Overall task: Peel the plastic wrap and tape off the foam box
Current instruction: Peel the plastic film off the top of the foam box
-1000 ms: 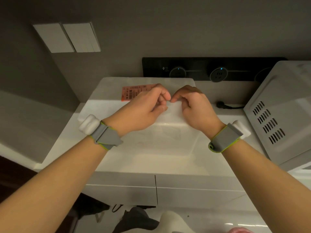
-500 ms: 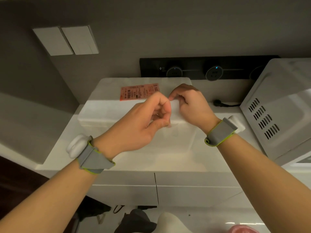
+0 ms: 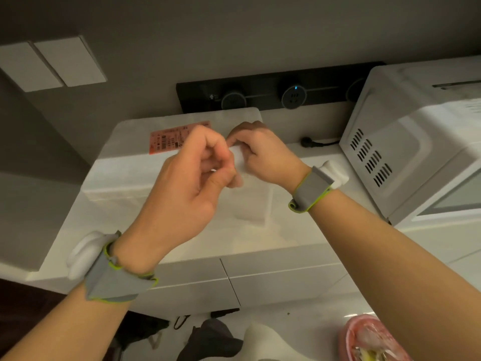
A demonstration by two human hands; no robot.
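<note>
White counter (image 3: 299, 230) bears foam box (image 3: 125, 173), orange label (image 3: 171, 139) unreadable; left hand (image 3: 187, 183), right hand (image 3: 263, 155) pinch wrap (image 3: 250, 201)

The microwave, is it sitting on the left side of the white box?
No, the microwave stands on the counter to the right of the white foam box.

We can read no text: the orange label (image 3: 171, 138) on the foam box (image 3: 125, 173), upper middle of the frame, bears a barcode and print too blurred.
</note>
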